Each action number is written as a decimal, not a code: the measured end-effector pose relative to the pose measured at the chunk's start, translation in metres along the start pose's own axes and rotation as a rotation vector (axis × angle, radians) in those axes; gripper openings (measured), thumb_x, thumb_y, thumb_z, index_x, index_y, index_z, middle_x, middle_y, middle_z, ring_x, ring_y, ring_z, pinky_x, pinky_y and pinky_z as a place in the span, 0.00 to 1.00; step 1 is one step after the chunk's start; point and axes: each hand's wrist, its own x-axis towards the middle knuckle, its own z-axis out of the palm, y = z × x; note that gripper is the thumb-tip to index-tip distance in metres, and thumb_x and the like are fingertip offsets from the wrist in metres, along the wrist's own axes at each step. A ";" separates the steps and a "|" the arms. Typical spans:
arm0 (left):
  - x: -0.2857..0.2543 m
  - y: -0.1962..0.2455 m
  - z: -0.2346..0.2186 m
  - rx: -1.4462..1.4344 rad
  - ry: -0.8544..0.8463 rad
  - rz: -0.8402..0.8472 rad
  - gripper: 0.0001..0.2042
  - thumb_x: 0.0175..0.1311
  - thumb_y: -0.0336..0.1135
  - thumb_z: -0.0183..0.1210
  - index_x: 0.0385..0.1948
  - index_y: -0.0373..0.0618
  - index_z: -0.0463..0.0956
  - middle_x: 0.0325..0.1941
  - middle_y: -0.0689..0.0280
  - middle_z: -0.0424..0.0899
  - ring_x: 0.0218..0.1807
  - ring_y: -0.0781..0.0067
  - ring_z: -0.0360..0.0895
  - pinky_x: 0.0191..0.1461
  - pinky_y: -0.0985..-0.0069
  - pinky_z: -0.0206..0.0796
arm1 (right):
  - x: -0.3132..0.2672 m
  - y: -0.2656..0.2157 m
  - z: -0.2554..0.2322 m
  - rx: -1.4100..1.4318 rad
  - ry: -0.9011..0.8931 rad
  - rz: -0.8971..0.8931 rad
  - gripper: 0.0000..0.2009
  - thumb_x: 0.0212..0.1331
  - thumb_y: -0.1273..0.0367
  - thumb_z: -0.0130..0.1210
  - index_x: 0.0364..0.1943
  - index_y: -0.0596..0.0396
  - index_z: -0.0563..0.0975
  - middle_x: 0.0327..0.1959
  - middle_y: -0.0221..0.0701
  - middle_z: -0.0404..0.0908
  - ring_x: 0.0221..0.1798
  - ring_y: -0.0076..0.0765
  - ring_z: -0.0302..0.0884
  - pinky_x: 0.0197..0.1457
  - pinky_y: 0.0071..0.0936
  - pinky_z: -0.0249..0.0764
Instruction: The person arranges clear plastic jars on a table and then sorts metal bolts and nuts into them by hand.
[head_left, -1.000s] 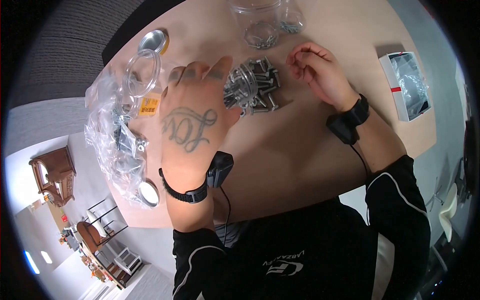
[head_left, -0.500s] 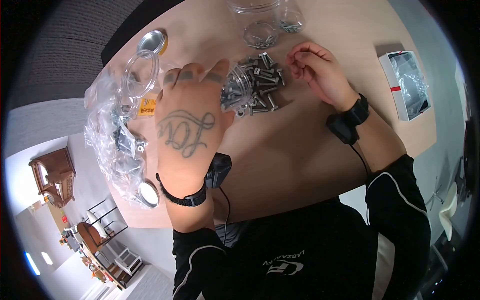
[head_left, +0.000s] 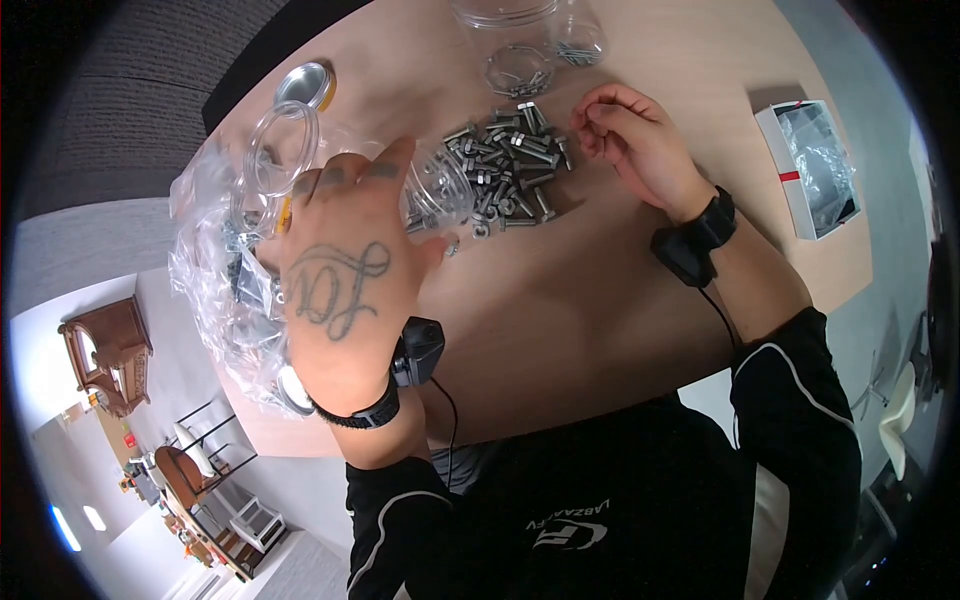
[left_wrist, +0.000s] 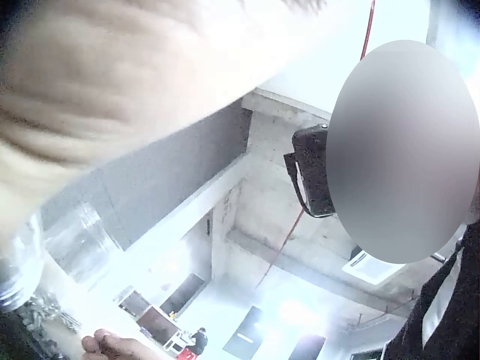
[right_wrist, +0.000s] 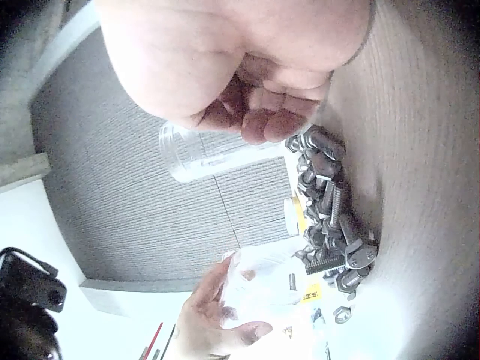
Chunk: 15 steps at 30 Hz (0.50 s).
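Left hand grips a tipped jar beside a heap of bolts

Nearest is a black top (head_left: 580, 480), its sleeves (head_left: 395, 525) reaching out over the bench (head_left: 560, 330). The left hand (head_left: 345, 250) is curled round a tipped jar (head_left: 440, 190) — clear, tilted over, its mouth towards the bolts (head_left: 515, 165), which lie heaped at the middle of the bench. Whether the jar touches the bench I cannot tell. In the right wrist view, a nut (right_wrist: 343, 314) lies just off the heap. The right hand (head_left: 635, 135) sits near the heap's right side, fingers loosely curled — holding nothing.

Crumpled plastic (head_left: 220, 290) spreads along the left side, near an open jar (head_left: 285, 150); well to the right, a white box (head_left: 815, 170) contains clear wrap. Farther out are a silver lid (head_left: 305, 85), a large jar (head_left: 505, 40) and a small container (head_left: 580, 45), the last two with small screws in them. Past the bench's left edge stands a wooden cabinet (head_left: 108, 350).
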 end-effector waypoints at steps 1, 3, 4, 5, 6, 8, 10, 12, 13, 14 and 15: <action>0.000 -0.002 -0.001 0.001 0.000 0.001 0.39 0.44 0.31 0.79 0.66 0.53 0.80 0.57 0.55 0.86 0.61 0.48 0.80 0.67 0.59 0.72 | 0.000 0.000 0.000 0.001 0.000 -0.001 0.06 0.76 0.72 0.55 0.47 0.58 0.82 0.44 0.32 0.86 0.42 0.25 0.79 0.48 0.27 0.76; -0.001 -0.005 -0.004 -0.017 -0.031 -0.016 0.38 0.45 0.31 0.79 0.66 0.50 0.80 0.58 0.54 0.86 0.62 0.47 0.80 0.68 0.58 0.71 | 0.001 0.001 -0.001 -0.013 0.006 -0.004 0.06 0.75 0.72 0.55 0.47 0.57 0.82 0.43 0.32 0.86 0.42 0.25 0.80 0.48 0.26 0.77; -0.001 -0.007 -0.005 -0.016 -0.031 -0.013 0.38 0.45 0.31 0.79 0.66 0.50 0.80 0.58 0.54 0.86 0.62 0.47 0.80 0.68 0.58 0.71 | 0.000 0.001 -0.001 -0.012 0.008 -0.006 0.06 0.75 0.72 0.55 0.47 0.57 0.82 0.43 0.32 0.86 0.42 0.25 0.80 0.48 0.26 0.77; -0.002 -0.009 -0.005 -0.025 -0.015 -0.007 0.36 0.47 0.34 0.78 0.66 0.52 0.80 0.57 0.56 0.86 0.63 0.50 0.80 0.66 0.56 0.72 | 0.000 0.001 -0.001 -0.021 0.017 0.002 0.06 0.75 0.71 0.56 0.46 0.56 0.82 0.43 0.31 0.86 0.42 0.25 0.80 0.48 0.26 0.78; -0.002 -0.010 -0.004 -0.034 0.000 0.001 0.35 0.49 0.37 0.78 0.65 0.54 0.80 0.57 0.59 0.86 0.64 0.52 0.80 0.64 0.54 0.72 | 0.000 0.001 -0.001 -0.030 0.027 0.010 0.06 0.75 0.71 0.56 0.46 0.56 0.82 0.43 0.31 0.86 0.42 0.25 0.80 0.48 0.26 0.78; -0.002 -0.013 -0.004 -0.034 -0.003 0.004 0.35 0.48 0.37 0.78 0.65 0.54 0.80 0.57 0.59 0.86 0.64 0.52 0.80 0.65 0.55 0.72 | 0.000 0.002 0.001 -0.045 0.047 0.005 0.06 0.75 0.71 0.54 0.47 0.57 0.82 0.43 0.31 0.86 0.41 0.25 0.79 0.47 0.25 0.76; -0.001 -0.011 -0.004 -0.034 -0.008 0.005 0.35 0.48 0.36 0.78 0.64 0.53 0.80 0.57 0.59 0.86 0.64 0.52 0.80 0.66 0.55 0.72 | -0.001 0.002 0.003 -0.060 0.067 0.002 0.07 0.75 0.72 0.53 0.48 0.58 0.81 0.44 0.32 0.85 0.40 0.25 0.78 0.46 0.25 0.75; 0.000 -0.005 -0.005 -0.072 -0.034 0.033 0.39 0.43 0.29 0.79 0.66 0.49 0.78 0.60 0.54 0.86 0.63 0.47 0.80 0.68 0.57 0.71 | -0.001 0.001 0.005 -0.066 0.079 0.014 0.07 0.75 0.72 0.53 0.48 0.58 0.81 0.43 0.32 0.85 0.40 0.25 0.78 0.45 0.24 0.75; 0.000 -0.001 -0.004 -0.070 -0.034 0.034 0.39 0.43 0.29 0.79 0.66 0.49 0.78 0.60 0.54 0.86 0.63 0.47 0.80 0.68 0.57 0.71 | -0.001 0.001 0.005 -0.065 0.079 0.013 0.07 0.75 0.72 0.53 0.48 0.58 0.81 0.43 0.32 0.85 0.40 0.25 0.78 0.45 0.24 0.75; 0.001 0.002 -0.004 -0.063 -0.009 0.052 0.39 0.43 0.29 0.79 0.65 0.49 0.78 0.60 0.55 0.86 0.63 0.48 0.80 0.68 0.57 0.71 | -0.002 0.001 0.006 -0.060 0.082 0.017 0.07 0.75 0.72 0.53 0.48 0.59 0.81 0.43 0.32 0.85 0.39 0.25 0.78 0.45 0.24 0.75; 0.002 0.006 -0.003 -0.056 0.015 0.069 0.39 0.43 0.29 0.80 0.65 0.49 0.77 0.59 0.56 0.86 0.63 0.48 0.79 0.67 0.57 0.72 | -0.002 0.000 0.006 -0.055 0.084 0.021 0.07 0.75 0.72 0.53 0.48 0.59 0.81 0.43 0.32 0.85 0.39 0.25 0.78 0.45 0.24 0.75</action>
